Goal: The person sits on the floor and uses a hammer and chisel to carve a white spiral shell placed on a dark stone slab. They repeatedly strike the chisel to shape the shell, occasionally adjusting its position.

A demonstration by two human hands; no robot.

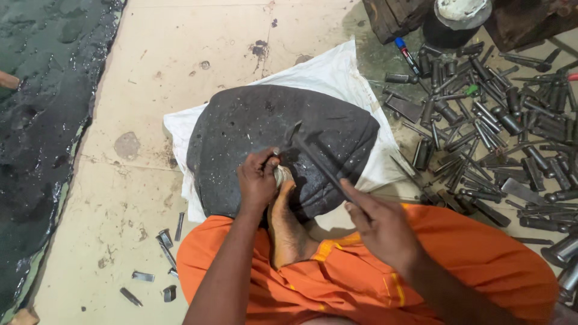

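A large dark rounded stone slab (253, 126) lies on a white cloth (328, 72) in front of me. My left hand (257, 180) is closed around a small pale metal piece pressed onto the stone's near edge, right beside my bare foot (288, 225). My right hand (382, 225) grips the handle of a small dark hammer (313, 156), its head raised over the stone just above the left hand. My legs are covered in orange cloth (475, 259).
A big heap of dark metal punches and chisels (494, 132) lies on the floor at the right. A few loose metal pieces (165, 241) lie at the lower left. Dark wet ground (42, 120) borders the left; a wooden block (394, 18) and a dark pot (454, 21) stand at the top.
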